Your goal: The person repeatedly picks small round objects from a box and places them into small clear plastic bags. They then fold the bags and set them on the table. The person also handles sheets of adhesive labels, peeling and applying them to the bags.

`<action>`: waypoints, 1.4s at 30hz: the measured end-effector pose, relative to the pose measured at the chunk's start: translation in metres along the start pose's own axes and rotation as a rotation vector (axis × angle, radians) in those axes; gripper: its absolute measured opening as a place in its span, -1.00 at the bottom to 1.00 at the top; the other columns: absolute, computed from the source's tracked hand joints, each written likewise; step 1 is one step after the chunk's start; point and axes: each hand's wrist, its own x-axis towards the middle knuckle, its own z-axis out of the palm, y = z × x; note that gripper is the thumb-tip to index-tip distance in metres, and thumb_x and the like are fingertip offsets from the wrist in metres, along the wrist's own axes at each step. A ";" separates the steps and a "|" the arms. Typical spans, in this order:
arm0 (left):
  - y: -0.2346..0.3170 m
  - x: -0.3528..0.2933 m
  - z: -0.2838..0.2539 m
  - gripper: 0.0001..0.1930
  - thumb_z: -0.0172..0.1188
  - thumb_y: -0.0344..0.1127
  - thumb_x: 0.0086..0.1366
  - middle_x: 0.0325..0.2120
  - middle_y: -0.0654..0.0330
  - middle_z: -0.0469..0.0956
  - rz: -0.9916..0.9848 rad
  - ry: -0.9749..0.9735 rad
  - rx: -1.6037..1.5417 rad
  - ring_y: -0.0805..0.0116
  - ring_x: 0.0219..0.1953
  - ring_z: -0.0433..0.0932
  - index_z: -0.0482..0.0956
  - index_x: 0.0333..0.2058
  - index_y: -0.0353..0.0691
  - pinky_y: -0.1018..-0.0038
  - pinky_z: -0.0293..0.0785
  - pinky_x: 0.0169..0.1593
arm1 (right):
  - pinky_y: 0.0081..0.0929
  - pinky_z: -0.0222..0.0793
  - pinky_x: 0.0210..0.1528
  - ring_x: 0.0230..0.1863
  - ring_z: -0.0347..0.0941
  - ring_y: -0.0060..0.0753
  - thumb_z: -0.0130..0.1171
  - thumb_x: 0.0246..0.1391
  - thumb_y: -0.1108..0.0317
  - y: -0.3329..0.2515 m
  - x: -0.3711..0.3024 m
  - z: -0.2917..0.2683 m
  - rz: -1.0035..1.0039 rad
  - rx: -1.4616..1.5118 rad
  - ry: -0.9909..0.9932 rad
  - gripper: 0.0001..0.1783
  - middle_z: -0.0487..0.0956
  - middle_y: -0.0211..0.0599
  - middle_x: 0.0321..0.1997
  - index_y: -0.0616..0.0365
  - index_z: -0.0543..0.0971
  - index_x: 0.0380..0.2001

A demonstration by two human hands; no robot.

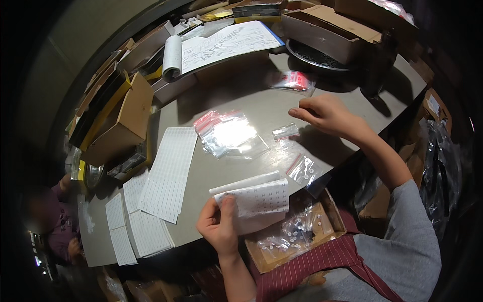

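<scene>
My left hand point(220, 224) pinches a folded white sheet of stickers point(264, 197) printed with rows of small dark marks. My right hand point(328, 115) is raised over the table with thumb and fingers pressed together; whatever may be between them is too small to make out. Just below it lies a small clear zip bag point(286, 132). Another zip bag point(304, 170), with small white round pieces showing, rests at the table's near edge. Left of these is a pile of clear zip bags point(229, 135) with red strips, bright with glare.
An open cardboard box point(329, 214) of filled small bags sits against me below the table edge. Sticker sheets point(171, 168) lie at left. Behind are a notepad point(221, 46), a red packet point(296, 80), a round dark pan point(317, 56) and cardboard boxes point(118, 123). Another person point(59, 214) is far left.
</scene>
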 end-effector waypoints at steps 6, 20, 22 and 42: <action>-0.001 0.000 0.000 -0.86 0.33 -0.44 0.34 -0.45 0.34 0.57 -0.025 -0.011 0.074 0.64 -0.39 0.43 0.65 -0.28 -0.45 0.69 0.33 -0.27 | -0.27 0.47 -0.12 -0.19 0.56 -0.14 0.23 0.23 0.33 -0.038 -0.031 0.018 -0.480 0.414 0.008 -0.80 0.60 -0.14 -0.26 0.26 0.57 -0.21; -0.010 -0.003 0.001 -0.85 0.36 -0.40 0.33 -0.51 0.37 0.56 0.077 0.026 0.292 0.64 -0.45 0.43 0.64 -0.38 -0.37 0.67 0.34 -0.32 | -0.19 0.39 0.03 -0.04 0.42 -0.01 0.34 -0.33 0.52 -0.083 -0.035 0.058 -0.680 0.203 0.014 -0.49 0.48 -0.13 -0.14 0.22 0.45 -0.18; -0.011 -0.003 0.003 -0.84 0.35 -0.40 0.34 -0.51 0.38 0.55 0.085 0.024 0.292 0.65 -0.45 0.41 0.64 -0.38 -0.37 0.68 0.31 -0.34 | -0.20 0.40 0.00 -0.07 0.44 -0.02 0.32 -0.32 0.51 -0.085 -0.040 0.063 -0.715 0.125 0.141 -0.53 0.48 -0.14 -0.17 0.21 0.46 -0.21; -0.018 -0.003 -0.001 -0.89 0.31 -0.45 0.36 -0.52 0.42 0.50 0.103 0.022 0.237 0.69 -0.48 0.34 0.62 -0.34 -0.37 0.71 0.21 -0.38 | -0.30 0.47 -0.10 -0.19 0.54 -0.21 0.25 0.13 0.52 0.000 -0.009 0.054 -0.280 0.035 0.177 -0.46 0.57 -0.20 -0.23 0.22 0.35 0.17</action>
